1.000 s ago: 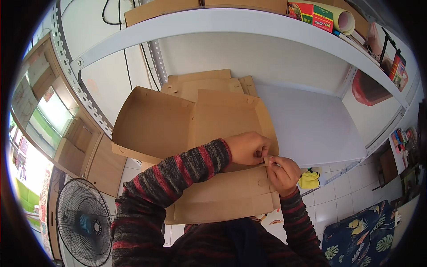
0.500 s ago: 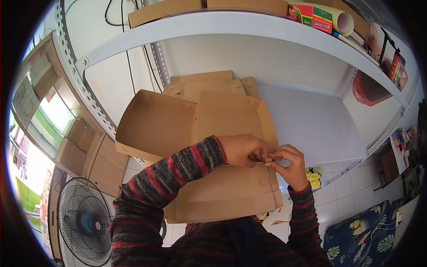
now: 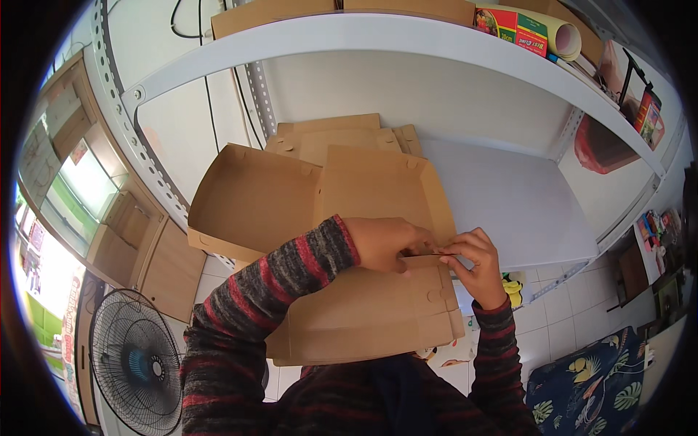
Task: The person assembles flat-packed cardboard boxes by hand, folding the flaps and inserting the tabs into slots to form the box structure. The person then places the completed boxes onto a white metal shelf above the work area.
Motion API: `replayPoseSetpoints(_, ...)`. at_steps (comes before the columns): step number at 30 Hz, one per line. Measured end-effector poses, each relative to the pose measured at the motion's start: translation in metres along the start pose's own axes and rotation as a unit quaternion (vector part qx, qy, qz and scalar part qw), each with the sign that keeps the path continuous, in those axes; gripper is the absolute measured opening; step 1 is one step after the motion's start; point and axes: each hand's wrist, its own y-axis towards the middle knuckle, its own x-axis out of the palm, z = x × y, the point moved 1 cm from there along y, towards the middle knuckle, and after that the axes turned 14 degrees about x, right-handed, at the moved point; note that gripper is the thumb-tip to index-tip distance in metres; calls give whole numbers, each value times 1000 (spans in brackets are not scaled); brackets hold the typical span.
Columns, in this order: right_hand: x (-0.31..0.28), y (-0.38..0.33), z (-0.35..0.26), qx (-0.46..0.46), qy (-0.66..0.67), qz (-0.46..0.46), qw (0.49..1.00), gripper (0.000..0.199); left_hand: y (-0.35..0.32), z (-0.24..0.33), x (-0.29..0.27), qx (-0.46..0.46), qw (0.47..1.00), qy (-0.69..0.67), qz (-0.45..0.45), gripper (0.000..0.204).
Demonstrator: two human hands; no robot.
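A brown cardboard box lies opened out in front of me, its left half with raised walls and its right half reaching under my hands. My left hand crosses over from the left and grips the near edge of that right half with bent fingers. At its near right corner my right hand pinches a small cardboard flap between thumb and fingers. Under and nearer to me lies flat cardboard with small tabs along its right edge. The fingers partly hide the corner.
More flat cardboard is stacked behind the box. The grey shelf surface extends to the right. A white shelf beam runs above, with boxes and a paper roll on it. A fan stands at lower left, patterned fabric at lower right.
At the box's near right corner, the small flap between my hands has been folded down and shows less. My left hand has shifted slightly left; the box stays nearly in place.
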Motion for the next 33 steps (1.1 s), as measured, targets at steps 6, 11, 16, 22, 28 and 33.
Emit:
replayPoseSetpoints(6,2,0,3,-5,-51,-29,998,8,-27,29,4,-100,955,275,-41,37)
replayPoseSetpoints(11,3,3,-6,-29,-77,2,997,7,-51,35,6,-142,933,331,-16,29)
replayPoseSetpoints(16,7,5,3,-19,-57,-50,997,5,-70,51,8,-86,930,316,168,21)
replayPoseSetpoints(22,0,6,9,-11,-24,-91,996,5,-135,83,2,-50,688,507,517,24)
replayPoseSetpoints(28,3,5,6,14,13,-79,997,5,-212,51,36,-139,561,496,648,37)
replayPoseSetpoints(33,11,5,10,23,11,-69,997,9,-217,45,46,-181,635,406,632,53)
